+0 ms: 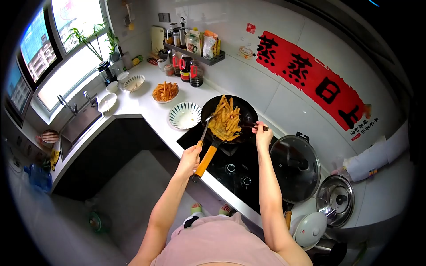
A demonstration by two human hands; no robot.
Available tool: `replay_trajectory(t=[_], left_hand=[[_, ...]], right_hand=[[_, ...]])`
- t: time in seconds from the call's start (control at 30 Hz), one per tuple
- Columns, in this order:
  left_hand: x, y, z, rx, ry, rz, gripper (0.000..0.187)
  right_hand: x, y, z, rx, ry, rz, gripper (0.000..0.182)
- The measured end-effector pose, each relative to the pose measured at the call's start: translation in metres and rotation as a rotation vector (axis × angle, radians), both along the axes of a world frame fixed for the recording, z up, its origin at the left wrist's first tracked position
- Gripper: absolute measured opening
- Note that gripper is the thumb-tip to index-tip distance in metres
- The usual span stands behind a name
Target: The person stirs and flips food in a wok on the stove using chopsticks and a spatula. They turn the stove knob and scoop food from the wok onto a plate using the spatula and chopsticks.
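A black wok [208, 106] stands on the stove, its wooden handle [206, 162] pointing toward me. Golden-brown strips of food [227, 120] are heaped in it. My left hand [191, 158], left of the wok handle, is wrapped round a spatula [205, 132] with a metal shaft; its head reaches the food's left side. At the wok's right rim, my right hand [263, 135] is closed on dark brown chopsticks [265, 128], which point left into the wok. Their tips are hard to make out among the food.
Left of the wok are a striped bowl [177, 116] and a bowl of fried strips [165, 92]. A glass lid [294, 168] lies right of the wok, near a steel lid [336, 200] and a white pot [310, 229]. Bottles [196, 74] stand along the wall.
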State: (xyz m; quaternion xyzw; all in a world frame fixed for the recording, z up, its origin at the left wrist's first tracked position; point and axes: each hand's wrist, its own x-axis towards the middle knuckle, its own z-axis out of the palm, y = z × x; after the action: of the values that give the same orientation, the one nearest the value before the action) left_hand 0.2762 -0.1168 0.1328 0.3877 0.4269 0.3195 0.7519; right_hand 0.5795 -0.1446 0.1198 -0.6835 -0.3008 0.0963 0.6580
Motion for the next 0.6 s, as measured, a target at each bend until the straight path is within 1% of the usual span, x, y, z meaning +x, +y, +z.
replay_trajectory(t=[0.03, 0.07, 0.13, 0.23, 0.4, 0.5, 0.6], left_hand=[[-0.005, -0.001, 0.006, 0.000, -0.002, -0.009, 0.017], [-0.009, -0.002, 0.012, 0.001, -0.004, -0.019, 0.018], [-0.012, -0.004, 0.016, 0.009, -0.014, -0.010, 0.019], [-0.008, -0.001, 0.024, 0.076, -0.037, 0.036, 0.020], [0.018, 0.025, 0.018, 0.090, -0.024, 0.026, 0.015], [0.034, 0.031, 0.009, 0.044, -0.002, 0.038, 0.015], [0.040, 0.028, 0.000, -0.026, 0.004, 0.000, 0.015]], right_hand=[[0.000, 0.002, 0.003, 0.058, 0.040, 0.019, 0.025], [0.003, 0.003, 0.007, 0.060, 0.073, 0.025, 0.025], [0.004, 0.004, 0.011, 0.124, 0.084, 0.051, 0.025], [-0.002, 0.014, 0.014, 0.143, 0.086, 0.102, 0.026], [-0.017, 0.034, 0.017, 0.094, 0.059, 0.224, 0.028], [-0.020, 0.043, 0.002, 0.035, 0.037, 0.289, 0.028], [-0.012, 0.041, -0.009, 0.004, 0.029, 0.260, 0.026]])
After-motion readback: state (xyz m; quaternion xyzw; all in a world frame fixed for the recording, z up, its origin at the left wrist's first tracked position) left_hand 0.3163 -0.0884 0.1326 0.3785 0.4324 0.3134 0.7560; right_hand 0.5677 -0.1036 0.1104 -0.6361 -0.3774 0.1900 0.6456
